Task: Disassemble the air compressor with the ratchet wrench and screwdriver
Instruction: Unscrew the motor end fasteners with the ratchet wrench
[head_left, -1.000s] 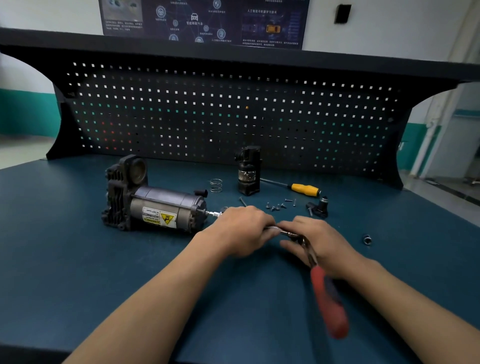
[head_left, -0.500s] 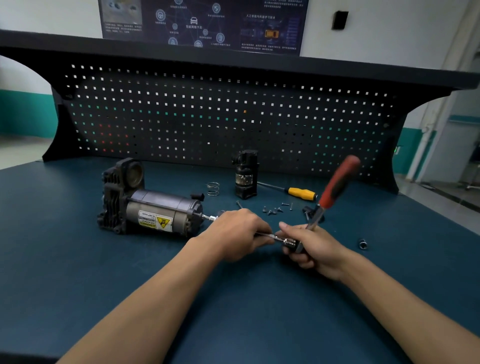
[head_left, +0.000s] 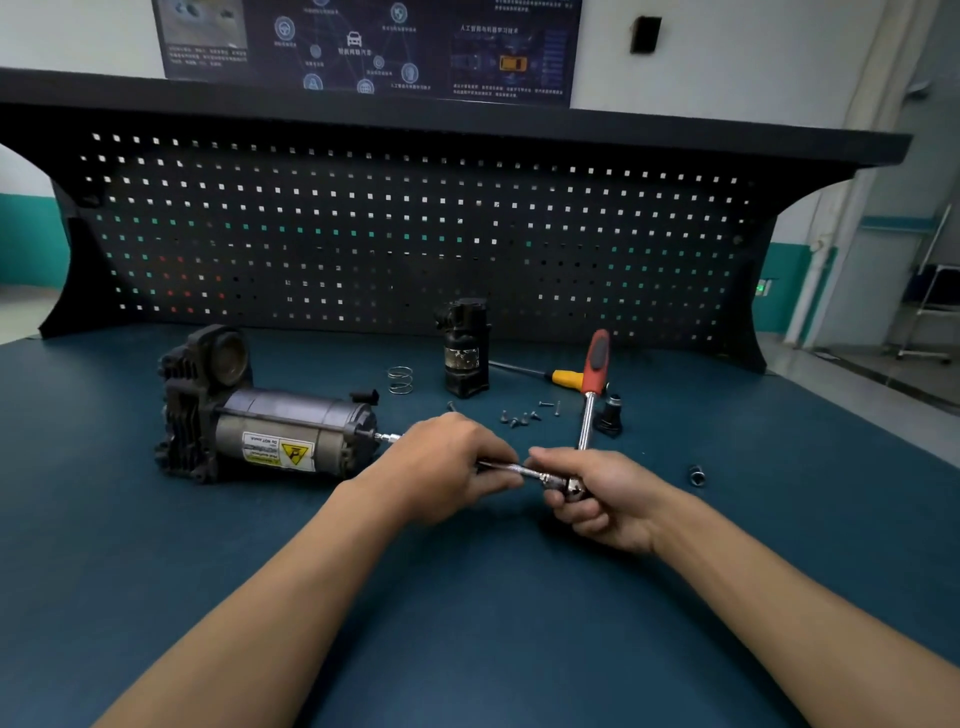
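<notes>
The air compressor (head_left: 260, 421) lies on its side at nine o'clock of the left hand (head_left: 441, 462), which grasps the extension bar (head_left: 511, 469) reaching its end; the right hand (head_left: 602, 493) clasps the ratchet wrench (head_left: 589, 405) head, handle pointing to twelve o'clock; the screwdriver (head_left: 562, 378) lies beyond.

Forearms converge; left hand (head_left: 441, 462) and right hand (head_left: 602, 493) both clasp the ratchet wrench (head_left: 587, 421).
</notes>
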